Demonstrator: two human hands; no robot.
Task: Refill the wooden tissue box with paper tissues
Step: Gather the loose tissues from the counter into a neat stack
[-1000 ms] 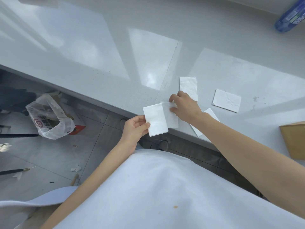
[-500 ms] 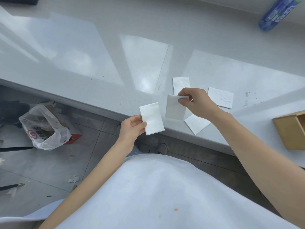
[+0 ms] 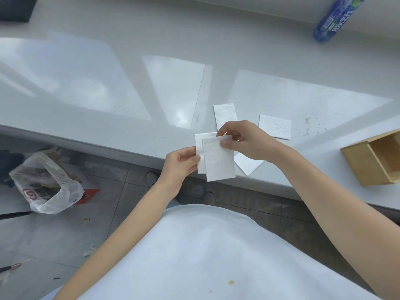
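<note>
My left hand [image 3: 180, 162] pinches a folded white tissue [image 3: 200, 156] by its left edge. My right hand [image 3: 242, 139] holds a second folded tissue [image 3: 218, 161] by its top edge, laid over the first one, above the counter's front edge. Three more folded tissues lie on the grey counter [image 3: 108, 94]: one behind my right hand [image 3: 224, 114], one to its right [image 3: 275, 126], one under my right wrist [image 3: 246, 164]. The open wooden tissue box [image 3: 368, 163] stands at the right edge, its inside mostly out of frame.
A blue plastic bottle [image 3: 334, 18] lies at the counter's far right. A dark object [image 3: 15, 7] sits at the far left corner. On the tiled floor below are a plastic bag of rubbish [image 3: 46, 182] and scraps of paper.
My right hand has carried its tissue left and down onto the tissue in my left hand. Half a second ago the two tissues were apart.
</note>
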